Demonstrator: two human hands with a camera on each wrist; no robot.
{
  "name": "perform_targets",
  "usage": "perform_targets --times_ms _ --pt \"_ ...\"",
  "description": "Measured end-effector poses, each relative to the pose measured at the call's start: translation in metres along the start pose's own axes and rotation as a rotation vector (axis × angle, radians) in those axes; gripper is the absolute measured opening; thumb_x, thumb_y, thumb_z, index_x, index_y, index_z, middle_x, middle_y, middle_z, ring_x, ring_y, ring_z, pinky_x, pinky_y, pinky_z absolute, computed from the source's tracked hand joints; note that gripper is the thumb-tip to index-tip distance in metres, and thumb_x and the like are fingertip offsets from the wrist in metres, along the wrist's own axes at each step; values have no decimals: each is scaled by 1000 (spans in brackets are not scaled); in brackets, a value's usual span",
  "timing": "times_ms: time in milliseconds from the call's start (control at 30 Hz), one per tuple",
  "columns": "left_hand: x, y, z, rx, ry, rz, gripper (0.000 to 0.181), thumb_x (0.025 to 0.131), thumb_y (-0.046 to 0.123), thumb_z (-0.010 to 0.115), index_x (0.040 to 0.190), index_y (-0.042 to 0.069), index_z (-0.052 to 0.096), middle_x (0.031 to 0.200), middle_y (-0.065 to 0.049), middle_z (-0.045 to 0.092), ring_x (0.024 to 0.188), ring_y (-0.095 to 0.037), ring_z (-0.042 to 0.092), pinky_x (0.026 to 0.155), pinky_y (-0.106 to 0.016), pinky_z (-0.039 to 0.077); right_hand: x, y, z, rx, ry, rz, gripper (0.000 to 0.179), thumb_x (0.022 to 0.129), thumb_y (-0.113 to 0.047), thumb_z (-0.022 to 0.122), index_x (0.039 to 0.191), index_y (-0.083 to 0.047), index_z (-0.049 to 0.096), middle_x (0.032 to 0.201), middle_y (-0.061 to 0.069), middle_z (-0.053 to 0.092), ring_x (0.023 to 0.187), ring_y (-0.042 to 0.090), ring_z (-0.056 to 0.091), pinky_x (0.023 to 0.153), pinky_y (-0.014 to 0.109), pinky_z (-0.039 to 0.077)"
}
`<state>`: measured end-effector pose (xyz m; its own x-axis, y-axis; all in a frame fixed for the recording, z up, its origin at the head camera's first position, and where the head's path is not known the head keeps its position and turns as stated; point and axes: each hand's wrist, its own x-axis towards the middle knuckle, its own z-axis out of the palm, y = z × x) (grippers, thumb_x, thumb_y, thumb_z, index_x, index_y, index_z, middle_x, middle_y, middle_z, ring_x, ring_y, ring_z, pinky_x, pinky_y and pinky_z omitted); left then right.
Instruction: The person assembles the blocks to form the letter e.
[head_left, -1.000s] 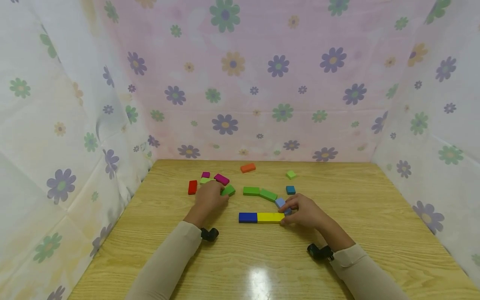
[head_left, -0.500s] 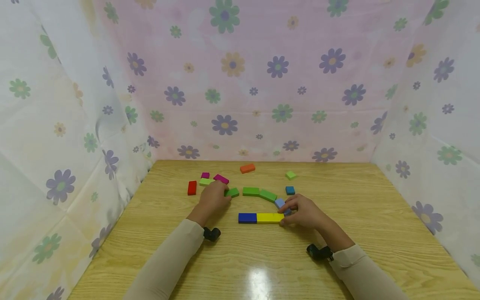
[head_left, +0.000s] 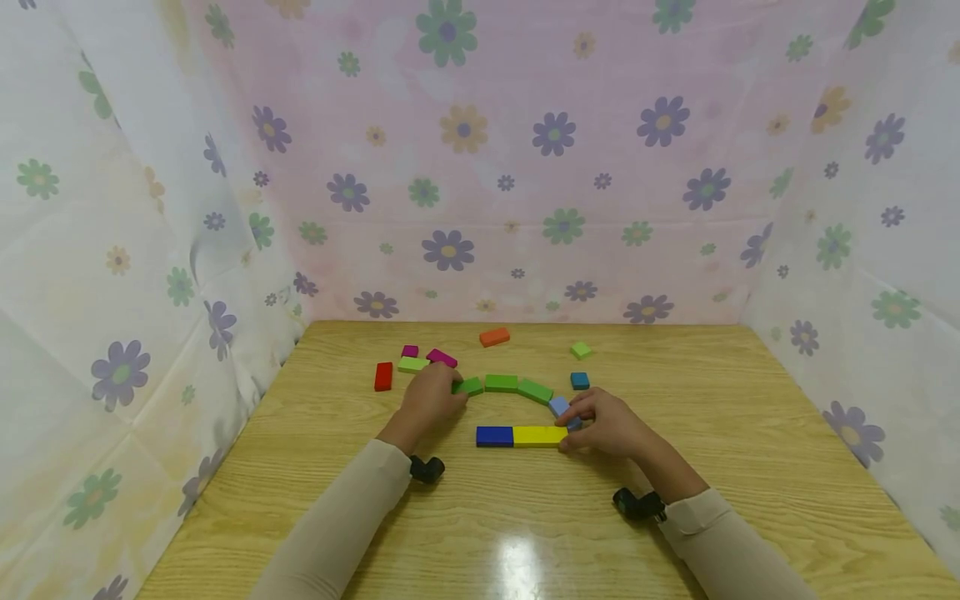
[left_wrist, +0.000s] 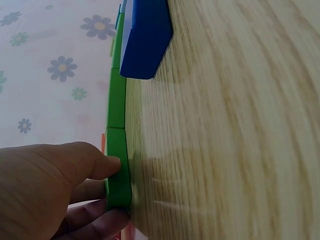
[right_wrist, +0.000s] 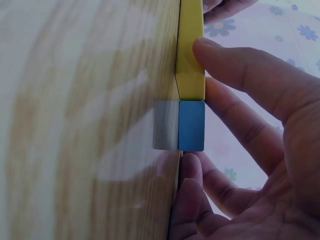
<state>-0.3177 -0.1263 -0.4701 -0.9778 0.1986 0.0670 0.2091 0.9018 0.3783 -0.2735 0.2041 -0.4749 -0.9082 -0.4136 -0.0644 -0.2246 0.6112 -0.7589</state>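
Observation:
My left hand (head_left: 429,400) pinches a green block (left_wrist: 118,170), thumb on its near face and fingers at its outer end. In the left wrist view that block meets the end of a second green block (left_wrist: 116,97). A third green block (head_left: 536,391) and a light blue block (head_left: 559,407) carry on the curve to the right. My right hand (head_left: 611,423) holds the right end of a yellow block (head_left: 538,437), its thumb on the near face. A blue block end (right_wrist: 191,126) shows beside the yellow one, fingers close to it. A dark blue block (head_left: 494,437) adjoins the yellow's left end.
Behind my left hand lie a red block (head_left: 383,376), a light green block (head_left: 413,365) and two magenta blocks, one a bar (head_left: 442,357). Farther back are an orange block (head_left: 495,337), a lime block (head_left: 581,351) and a teal block (head_left: 580,381). Flowered cloth (head_left: 480,167) encloses the wooden table.
My left hand has slid the green block to the right, from apart to against the end of the green row. The right hand has stayed in place.

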Motion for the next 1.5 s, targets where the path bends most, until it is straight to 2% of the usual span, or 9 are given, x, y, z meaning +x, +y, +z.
perform_targets --times_ms 533,1200,1500 --pt "-1 2 2 -71 -4 -36 29 92 25 78 116 7 79 110 -4 74 101 -22 63 96 -41 54 0 0 1 1 7 6 29 77 -26 93 103 -21 82 133 11 56 118 31 57 98 52 52" --pt "0 1 3 -69 -9 -31 34 92 28 78 119 7 77 115 -6 74 104 -23 65 98 -41 54 3 4 1 -3 6 -13 28 76 -27 93 102 -22 82 130 10 58 117 30 57 98 53 52" --pt "0 0 2 -77 -14 -29 34 92 27 79 118 7 77 114 -6 75 101 -22 65 97 -41 55 3 4 1 2 11 -8 28 76 -26 93 102 -21 82 130 10 58 117 31 57 100 54 52"
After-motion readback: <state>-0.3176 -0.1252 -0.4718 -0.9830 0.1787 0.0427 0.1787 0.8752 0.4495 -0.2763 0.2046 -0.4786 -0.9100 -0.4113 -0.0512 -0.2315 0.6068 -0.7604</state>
